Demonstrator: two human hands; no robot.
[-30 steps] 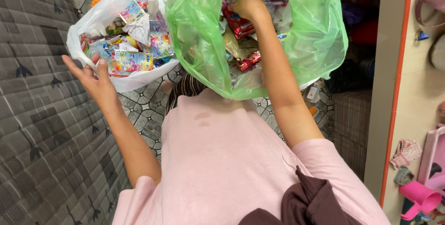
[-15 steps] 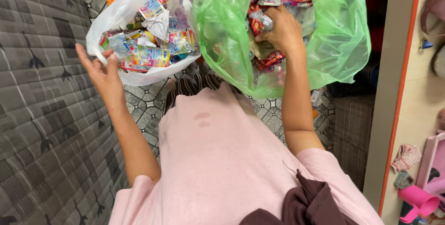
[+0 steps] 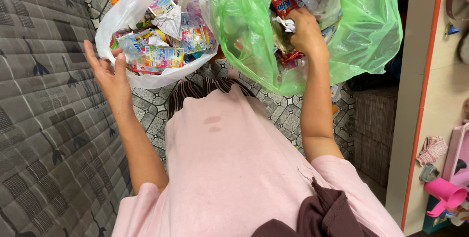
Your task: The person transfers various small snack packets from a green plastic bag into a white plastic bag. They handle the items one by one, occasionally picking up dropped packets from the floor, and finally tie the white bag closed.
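Patterned tile floor (image 3: pixel 146 105) below; my right hand (image 3: pixel 305 34) clenches wrappers inside the translucent green plastic bag (image 3: pixel 366 37), left hand (image 3: pixel 110 71) spread, fingers loose, at the white plastic bag (image 3: pixel 129 10). Next, I'd judge: lift cleanly.

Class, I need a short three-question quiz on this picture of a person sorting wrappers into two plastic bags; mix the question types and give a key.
1. True or false: the right hand is inside the green bag.
2. Which bag does the left hand touch? A) the green one B) the white bag C) neither
3. Fill in: the crumpled wrapper at the right hand's fingers is mostly ____ in colour.

Key: 1 true. 2 B, at its near rim, with the fingers spread. 3 white.
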